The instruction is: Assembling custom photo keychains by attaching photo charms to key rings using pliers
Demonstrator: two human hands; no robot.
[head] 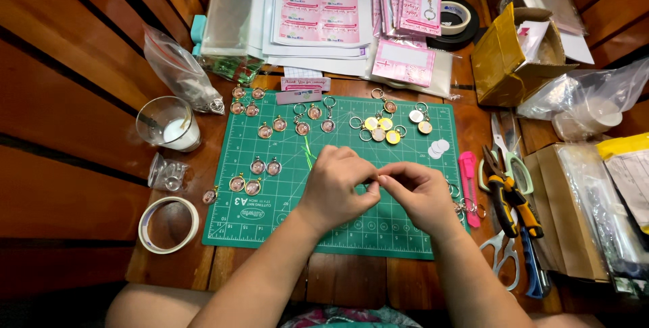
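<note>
Head view: both hands meet over the green cutting mat (270,166) on the wooden table (338,280). Left hand (334,186) and right hand (419,193) are pinched fingertip to fingertip around something tiny between them, too small and too hidden to name; its axis and facing cannot be told. Hands sit at the mat's lower middle, close to its near edge. Free mat shows left of the left hand and below both wrists. Upper mat is crowded: round keychain charms (277,125) in loose rows at left, a cluster of yellow and silver charms (382,128) with rings at centre right, white discs (439,147) just beside them. Right mat edge is tight: pink utility knife (468,182) lies along it, long axis running near to far, then pliers (510,196) and scissors (503,250) just off the mat. Left of the mat: tape roll (167,224) near the table's front edge, plastic cup (167,124) with white contents, small clear cup (165,174), zip bag (179,71). Far side: printed sheets (318,10), pink cards (405,61), cardboard box (510,57).
</note>
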